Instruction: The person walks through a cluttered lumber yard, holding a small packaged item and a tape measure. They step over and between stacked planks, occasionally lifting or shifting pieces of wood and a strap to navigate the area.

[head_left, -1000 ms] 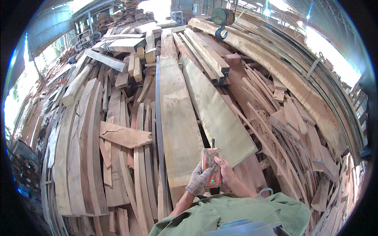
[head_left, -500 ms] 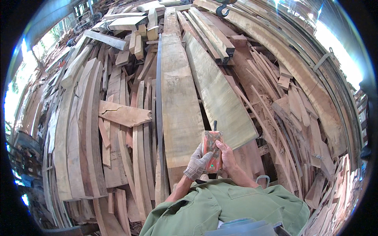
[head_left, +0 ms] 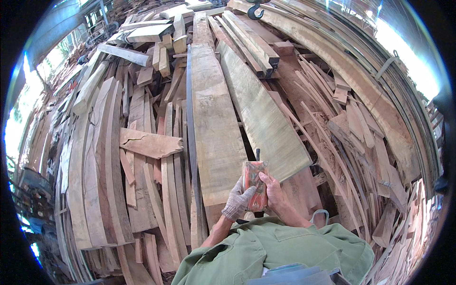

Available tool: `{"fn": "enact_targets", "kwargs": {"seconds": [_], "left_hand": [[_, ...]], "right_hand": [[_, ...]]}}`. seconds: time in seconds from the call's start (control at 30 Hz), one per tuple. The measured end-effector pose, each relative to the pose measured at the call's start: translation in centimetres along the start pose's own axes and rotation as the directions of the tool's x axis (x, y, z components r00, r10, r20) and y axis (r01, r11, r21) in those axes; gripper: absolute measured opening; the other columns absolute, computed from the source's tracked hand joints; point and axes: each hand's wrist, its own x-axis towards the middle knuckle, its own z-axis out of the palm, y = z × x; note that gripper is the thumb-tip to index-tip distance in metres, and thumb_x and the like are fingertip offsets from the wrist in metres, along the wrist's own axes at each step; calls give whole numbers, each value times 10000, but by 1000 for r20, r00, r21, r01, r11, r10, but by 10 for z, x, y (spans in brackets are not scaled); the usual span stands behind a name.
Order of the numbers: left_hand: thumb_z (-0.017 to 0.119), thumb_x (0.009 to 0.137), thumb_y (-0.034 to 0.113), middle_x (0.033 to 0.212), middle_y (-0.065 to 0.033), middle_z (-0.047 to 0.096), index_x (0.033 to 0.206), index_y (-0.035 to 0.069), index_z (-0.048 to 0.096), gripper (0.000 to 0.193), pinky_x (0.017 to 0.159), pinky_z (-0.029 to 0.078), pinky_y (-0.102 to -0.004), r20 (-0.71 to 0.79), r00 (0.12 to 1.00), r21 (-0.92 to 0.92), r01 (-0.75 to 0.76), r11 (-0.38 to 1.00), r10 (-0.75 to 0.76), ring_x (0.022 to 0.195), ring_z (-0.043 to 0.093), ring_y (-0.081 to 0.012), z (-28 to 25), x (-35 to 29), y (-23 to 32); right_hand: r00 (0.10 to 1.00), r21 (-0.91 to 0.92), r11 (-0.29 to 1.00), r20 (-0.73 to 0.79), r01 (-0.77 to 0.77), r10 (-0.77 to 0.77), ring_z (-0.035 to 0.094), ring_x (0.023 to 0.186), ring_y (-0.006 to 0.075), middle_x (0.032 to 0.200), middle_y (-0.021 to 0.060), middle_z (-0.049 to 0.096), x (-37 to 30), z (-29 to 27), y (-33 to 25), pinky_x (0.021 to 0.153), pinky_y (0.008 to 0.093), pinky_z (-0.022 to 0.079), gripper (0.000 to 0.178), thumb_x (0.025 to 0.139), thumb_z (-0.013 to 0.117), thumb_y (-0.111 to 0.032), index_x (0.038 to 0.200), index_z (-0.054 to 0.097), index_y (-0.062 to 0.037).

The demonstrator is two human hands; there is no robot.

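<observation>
Upright in front of my body is a worn red hoist remote (head_left: 255,186) with a short black antenna, gripped from both sides. My left hand (head_left: 239,199), in a grey knit glove, wraps its left edge with the thumb over the face. Bare, my right hand (head_left: 274,192) closes round the right edge, its thumb on the upper part of the face. Which buttons lie beneath the thumbs cannot be made out. Far ahead at the top hangs a dark crane hook (head_left: 255,12). Beyond the remote lie two long wide planks, a left one (head_left: 216,123) and a right one (head_left: 261,109).
Stacked beams (head_left: 97,166) lie to the left, with a short broken board (head_left: 151,142) across neighbouring strips. Squared timbers (head_left: 249,40) sit ahead. A long curved slab (head_left: 342,71) runs along the right, beside loose offcuts (head_left: 358,126). Dark gaps show between the pieces.
The hook has shifted left against the timber. A green light on the remote's lower face no longer shows. The view has moved slightly; both hands keep their grip.
</observation>
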Motion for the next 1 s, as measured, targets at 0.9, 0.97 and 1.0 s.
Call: {"fn": "enact_targets", "kwargs": {"seconds": [0.9, 0.97, 1.0], "left_hand": [[616, 945, 94, 1300, -58, 565, 1445, 7, 413, 547, 1001, 456, -302, -31, 999, -19, -38, 999, 38, 1148, 548, -128, -7, -7, -11], [616, 945, 95, 1303, -58, 564, 1447, 8, 410, 549, 1002, 456, -302, -25, 999, -12, -42, 999, 42, 1151, 546, -128, -8, -7, -11], [616, 945, 95, 1305, -58, 563, 1447, 8, 409, 550, 1002, 456, -302, -20, 999, -9, -44, 999, 44, 1153, 546, -128, -8, -7, -11]], "right_hand": [[999, -16, 999, 16, -35, 36, 674, 872, 165, 1023, 86, 671, -4, 3, 4, 797, 330, 578, 267, 984, 574, -184, 1174, 575, 3], [999, -23, 999, 18, -26, 27, 675, 881, 170, 1032, 90, 672, -4, 4, 4, 804, 334, 578, 282, 983, 575, -186, 1188, 572, 6], [1000, -23, 1000, 19, -20, 21, 675, 885, 173, 1037, 92, 671, -5, 4, 4, 808, 337, 578, 289, 982, 576, -188, 1196, 571, 8]]}}
